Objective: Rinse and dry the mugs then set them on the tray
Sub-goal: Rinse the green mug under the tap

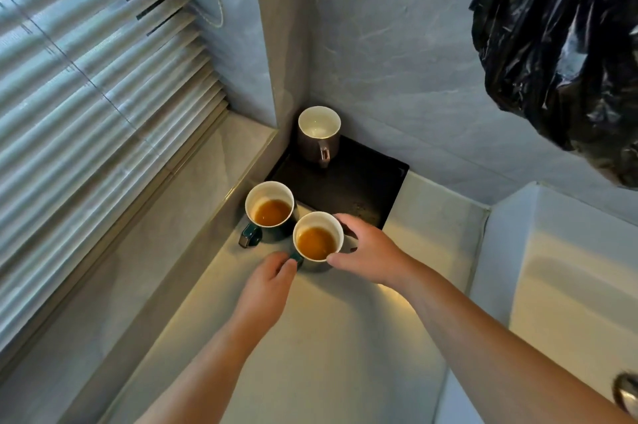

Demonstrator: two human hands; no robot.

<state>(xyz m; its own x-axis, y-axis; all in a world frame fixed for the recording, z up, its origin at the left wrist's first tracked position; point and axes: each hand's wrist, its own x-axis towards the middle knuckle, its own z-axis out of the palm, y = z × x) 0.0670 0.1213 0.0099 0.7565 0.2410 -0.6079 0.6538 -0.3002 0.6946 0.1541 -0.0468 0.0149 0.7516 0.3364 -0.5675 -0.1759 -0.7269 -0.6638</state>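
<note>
Both hands grip a green mug (319,221) of brown liquid on the pale counter (328,337), the left hand (272,280) pinching its handle and the right hand (366,247) curled round its rim. Bare counter lies nearer, edged at right by a white sink (569,278). A second filled green mug (269,194) stands just beside it, against the window ledge. Beyond, the black tray (352,189) fills the corner, a brown mug (316,147) upright at its far edge.

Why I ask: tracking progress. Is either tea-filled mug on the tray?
No: the held mug and the mug beside it are short of the tray.
</note>
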